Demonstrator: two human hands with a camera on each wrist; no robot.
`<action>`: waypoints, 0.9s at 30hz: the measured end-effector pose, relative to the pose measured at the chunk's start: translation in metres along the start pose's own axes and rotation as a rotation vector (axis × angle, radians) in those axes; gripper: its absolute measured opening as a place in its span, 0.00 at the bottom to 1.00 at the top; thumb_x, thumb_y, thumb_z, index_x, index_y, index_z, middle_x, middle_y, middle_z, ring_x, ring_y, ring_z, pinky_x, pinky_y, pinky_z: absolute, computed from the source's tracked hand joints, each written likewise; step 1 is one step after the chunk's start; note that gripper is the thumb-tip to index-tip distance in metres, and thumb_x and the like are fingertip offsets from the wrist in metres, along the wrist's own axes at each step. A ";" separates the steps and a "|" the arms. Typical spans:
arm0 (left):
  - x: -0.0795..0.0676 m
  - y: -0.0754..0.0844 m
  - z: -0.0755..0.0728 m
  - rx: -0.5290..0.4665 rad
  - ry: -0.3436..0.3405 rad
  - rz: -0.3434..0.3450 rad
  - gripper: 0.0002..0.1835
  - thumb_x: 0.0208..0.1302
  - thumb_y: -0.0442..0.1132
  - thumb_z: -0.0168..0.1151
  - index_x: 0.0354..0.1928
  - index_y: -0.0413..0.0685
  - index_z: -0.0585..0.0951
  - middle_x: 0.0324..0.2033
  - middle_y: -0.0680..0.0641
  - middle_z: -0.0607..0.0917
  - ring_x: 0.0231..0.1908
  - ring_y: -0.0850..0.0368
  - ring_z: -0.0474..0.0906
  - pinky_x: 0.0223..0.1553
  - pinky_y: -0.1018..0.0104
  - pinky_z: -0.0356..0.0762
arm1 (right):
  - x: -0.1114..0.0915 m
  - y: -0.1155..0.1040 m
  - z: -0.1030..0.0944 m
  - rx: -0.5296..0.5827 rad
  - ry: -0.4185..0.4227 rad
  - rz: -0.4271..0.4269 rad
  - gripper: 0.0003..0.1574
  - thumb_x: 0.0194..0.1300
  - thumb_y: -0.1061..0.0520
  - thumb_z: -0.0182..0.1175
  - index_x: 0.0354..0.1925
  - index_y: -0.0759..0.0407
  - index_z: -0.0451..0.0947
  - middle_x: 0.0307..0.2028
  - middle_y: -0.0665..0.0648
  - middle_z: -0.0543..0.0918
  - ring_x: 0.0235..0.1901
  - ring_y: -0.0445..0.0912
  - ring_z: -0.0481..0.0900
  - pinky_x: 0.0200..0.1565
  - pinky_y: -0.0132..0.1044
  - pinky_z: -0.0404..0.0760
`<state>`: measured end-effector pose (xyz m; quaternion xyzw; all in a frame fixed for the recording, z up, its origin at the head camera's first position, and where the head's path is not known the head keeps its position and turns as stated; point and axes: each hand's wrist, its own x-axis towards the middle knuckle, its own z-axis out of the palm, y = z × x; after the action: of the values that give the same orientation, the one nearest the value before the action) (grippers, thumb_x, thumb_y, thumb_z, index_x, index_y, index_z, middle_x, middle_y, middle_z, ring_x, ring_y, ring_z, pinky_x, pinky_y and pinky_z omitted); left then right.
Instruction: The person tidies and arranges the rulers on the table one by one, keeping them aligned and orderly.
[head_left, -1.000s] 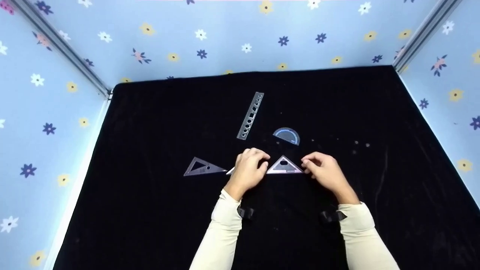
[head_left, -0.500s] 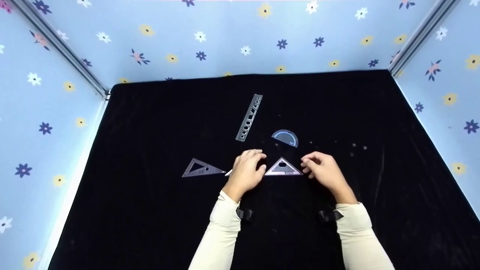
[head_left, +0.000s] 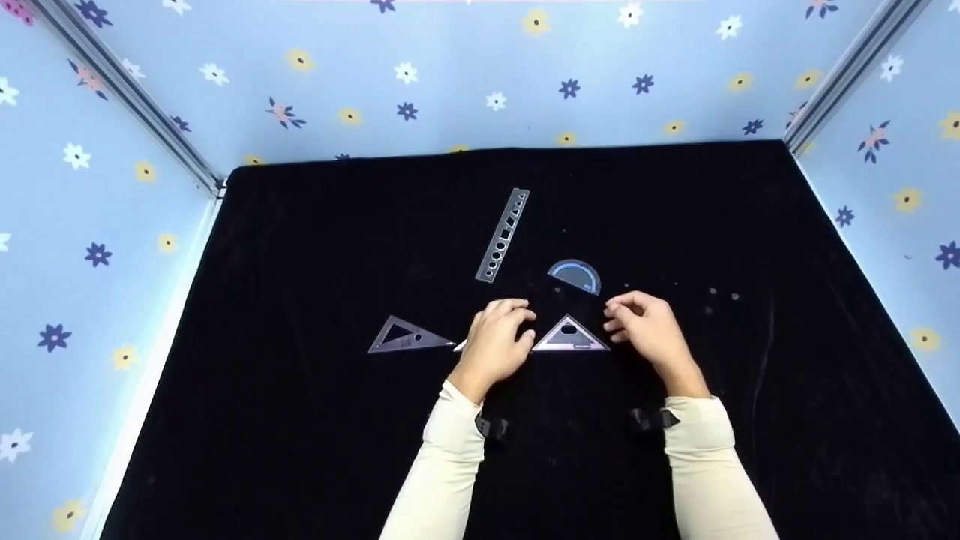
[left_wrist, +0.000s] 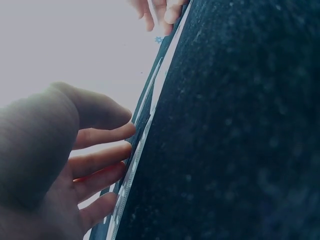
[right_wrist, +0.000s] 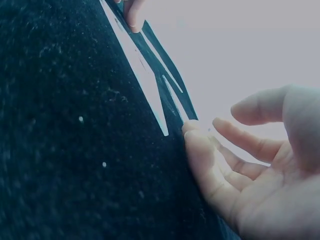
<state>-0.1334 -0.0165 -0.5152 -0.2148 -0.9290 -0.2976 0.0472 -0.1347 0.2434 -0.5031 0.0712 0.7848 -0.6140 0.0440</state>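
In the head view my left hand [head_left: 495,341] lies over a clear drawing piece [head_left: 460,346] whose middle it hides; whether that is a set square I cannot tell. Its fingers are slightly bent, and the left wrist view shows fingertips [left_wrist: 120,170] at a pale edge with tick marks. To its right lies a clear set square [head_left: 570,347], point away from me. My right hand [head_left: 649,326] hovers by that set square's right corner, fingers loosely bent, holding nothing. Another set square [head_left: 390,346] lies left of the left hand, its tip almost meeting the covered piece.
A clear stencil ruler [head_left: 501,238] with cut-out shapes lies slanted farther back. Right of it is a blue-marked protractor [head_left: 576,277]. Black cloth [head_left: 300,262] covers the table, with small specks at the right. Flowered blue walls [head_left: 450,45] enclose three sides.
My right hand has risen slightly away from the set square's right corner. The left hand and the drawing pieces stay put; the view shifts a little.
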 end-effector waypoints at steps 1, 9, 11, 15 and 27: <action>0.000 0.000 0.000 -0.001 0.002 0.000 0.13 0.64 0.40 0.63 0.49 0.48 0.86 0.58 0.49 0.81 0.61 0.51 0.72 0.59 0.53 0.68 | 0.001 0.000 0.001 0.002 0.003 -0.006 0.14 0.72 0.64 0.56 0.48 0.77 0.78 0.40 0.69 0.84 0.29 0.45 0.85 0.32 0.37 0.85; -0.001 -0.002 0.001 -0.010 0.009 -0.005 0.13 0.63 0.40 0.63 0.48 0.48 0.86 0.57 0.50 0.82 0.60 0.52 0.73 0.57 0.53 0.68 | 0.007 0.000 0.010 0.087 0.044 -0.021 0.14 0.71 0.65 0.56 0.48 0.78 0.77 0.43 0.71 0.83 0.31 0.46 0.86 0.34 0.37 0.85; -0.001 -0.002 0.002 -0.015 0.005 -0.004 0.13 0.63 0.40 0.63 0.48 0.48 0.86 0.57 0.50 0.82 0.60 0.51 0.73 0.57 0.53 0.68 | 0.007 0.002 0.011 0.091 0.061 -0.017 0.14 0.71 0.66 0.56 0.48 0.78 0.78 0.43 0.71 0.83 0.31 0.45 0.86 0.34 0.37 0.85; -0.001 -0.002 0.001 -0.011 -0.004 -0.014 0.13 0.63 0.41 0.63 0.49 0.49 0.86 0.57 0.51 0.82 0.60 0.52 0.73 0.57 0.53 0.69 | 0.007 0.007 0.014 0.076 0.077 -0.038 0.13 0.70 0.67 0.56 0.48 0.77 0.78 0.44 0.72 0.83 0.31 0.43 0.85 0.33 0.35 0.85; 0.025 0.008 -0.011 0.120 -0.078 -0.088 0.14 0.65 0.44 0.60 0.51 0.53 0.86 0.48 0.52 0.85 0.50 0.52 0.77 0.48 0.55 0.72 | 0.009 0.008 0.016 0.088 0.094 -0.040 0.13 0.70 0.68 0.55 0.49 0.77 0.78 0.45 0.74 0.82 0.30 0.41 0.85 0.33 0.34 0.85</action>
<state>-0.1536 -0.0079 -0.4962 -0.1822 -0.9549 -0.2343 0.0105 -0.1423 0.2299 -0.5166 0.0862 0.7595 -0.6447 -0.0082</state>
